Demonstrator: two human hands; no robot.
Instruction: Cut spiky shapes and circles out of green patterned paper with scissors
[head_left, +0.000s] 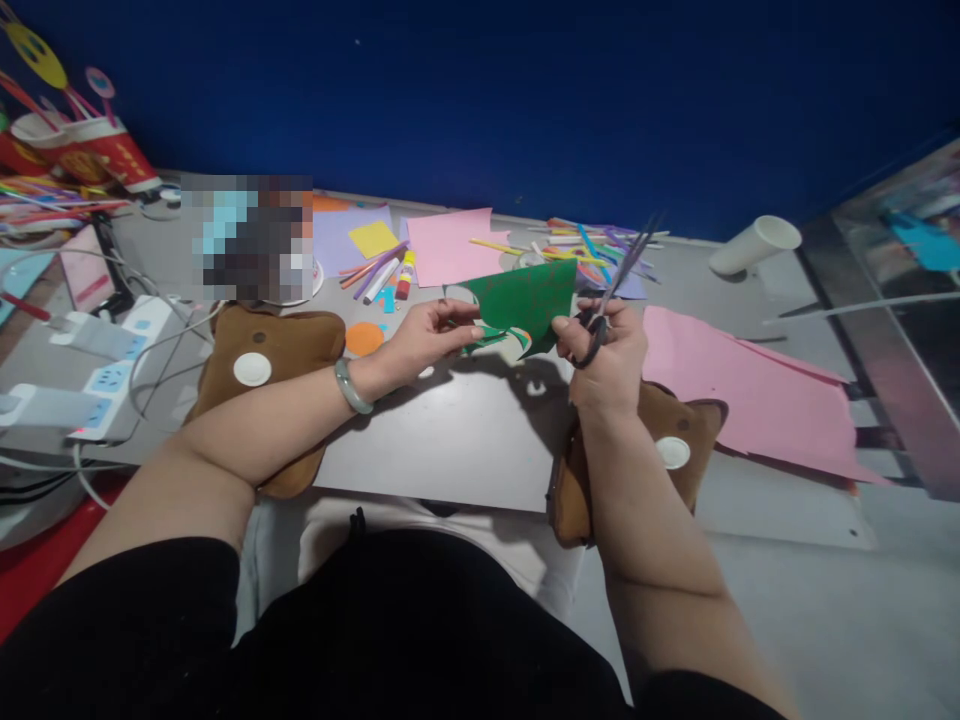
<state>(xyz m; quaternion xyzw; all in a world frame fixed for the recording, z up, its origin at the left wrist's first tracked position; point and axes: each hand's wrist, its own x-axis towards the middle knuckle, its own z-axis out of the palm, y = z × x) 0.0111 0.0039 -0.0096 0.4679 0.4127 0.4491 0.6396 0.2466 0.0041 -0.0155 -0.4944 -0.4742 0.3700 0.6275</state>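
Just above the table I hold up a sheet of green paper (529,295) with an uneven, cut lower edge. My left hand (427,340) is closed, its thumb and fingers pinching narrow cut green pieces at the sheet's left side. Whether these are joined to the sheet I cannot tell. My right hand (611,355) is closed too: the black handle loops of a pair of scissors (595,343) sit in it, and its thumb and finger pinch the sheet's right edge. The scissors' blades point up and away from the paper, blurred.
Brown cushions (300,350) lie under both forearms. Behind the hands are pink paper (450,245), a glue stick (406,275) and several colored sticks (577,240). A white paper cup (754,245) lies right, beyond more pink paper (739,390). A power strip (124,365) with cables is left.
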